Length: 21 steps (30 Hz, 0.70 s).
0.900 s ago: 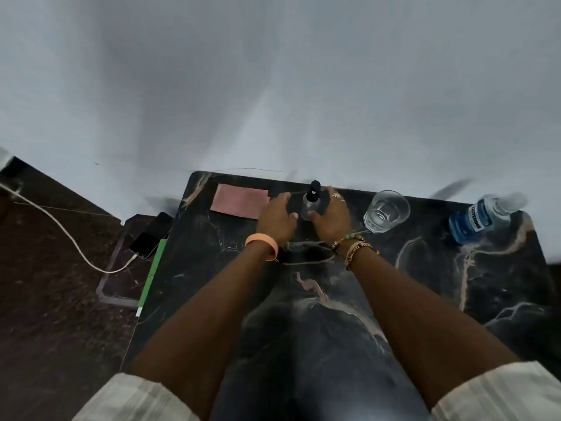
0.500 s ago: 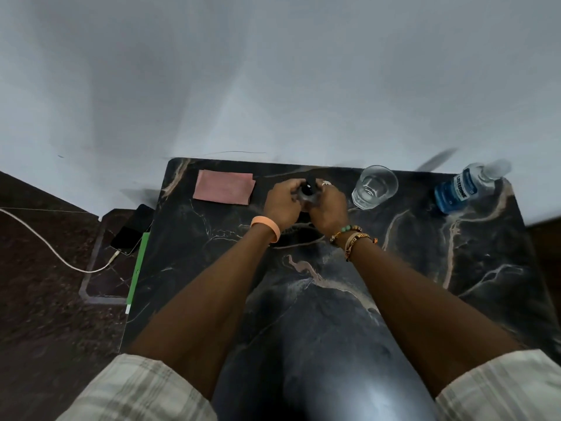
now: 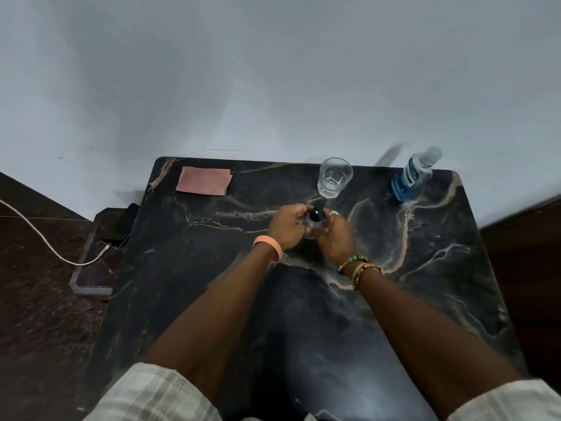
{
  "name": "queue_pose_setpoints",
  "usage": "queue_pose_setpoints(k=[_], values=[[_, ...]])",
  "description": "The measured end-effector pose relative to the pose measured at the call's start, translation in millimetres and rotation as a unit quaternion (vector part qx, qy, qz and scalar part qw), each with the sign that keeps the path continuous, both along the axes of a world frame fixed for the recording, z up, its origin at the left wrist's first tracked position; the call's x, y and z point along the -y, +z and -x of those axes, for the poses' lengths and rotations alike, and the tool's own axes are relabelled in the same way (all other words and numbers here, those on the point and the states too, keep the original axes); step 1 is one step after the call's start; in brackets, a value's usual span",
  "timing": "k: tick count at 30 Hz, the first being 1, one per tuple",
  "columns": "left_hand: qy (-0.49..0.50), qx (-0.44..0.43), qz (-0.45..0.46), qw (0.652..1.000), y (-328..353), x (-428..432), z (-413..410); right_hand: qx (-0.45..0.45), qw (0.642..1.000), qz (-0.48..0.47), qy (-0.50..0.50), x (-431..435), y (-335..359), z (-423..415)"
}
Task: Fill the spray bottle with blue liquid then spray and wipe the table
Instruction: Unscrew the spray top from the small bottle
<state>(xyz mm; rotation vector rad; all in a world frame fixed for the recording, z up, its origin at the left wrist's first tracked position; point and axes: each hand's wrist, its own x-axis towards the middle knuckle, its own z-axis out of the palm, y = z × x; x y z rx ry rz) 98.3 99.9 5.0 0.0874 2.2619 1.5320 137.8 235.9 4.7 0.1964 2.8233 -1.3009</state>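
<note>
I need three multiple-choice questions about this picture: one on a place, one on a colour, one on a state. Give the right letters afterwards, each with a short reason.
1. Where on the table is the cloth?
A. far left corner
B. near right corner
C. middle

2. What colour is the liquid in the big bottle?
A. red
B. blue
C. green

3. How is the spray bottle now?
A. lying alone on its side
B. held by both hands
C. standing alone, untouched

Answers: 1 A, the cloth lies at the far left edge. 2 B, its lower part shows blue. 3 B, the left hand and right hand hold it.
</note>
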Motion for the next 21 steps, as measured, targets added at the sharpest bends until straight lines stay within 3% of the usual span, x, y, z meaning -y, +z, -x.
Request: queue_pose_setpoints(k=[11, 21], values=[[0.056, -0.030, -0.004, 0.998, -4.9, -8.1, -16.8, 0.027, 0.999, -0.036, 0.008, 3.2, -7.0, -5.5], [0.056, -0.131, 0.122, 0.982, -7.2, -15.3, -18.9, 0.064, 0.995, -0.076, 0.011, -2.3, -7.8, 0.7]])
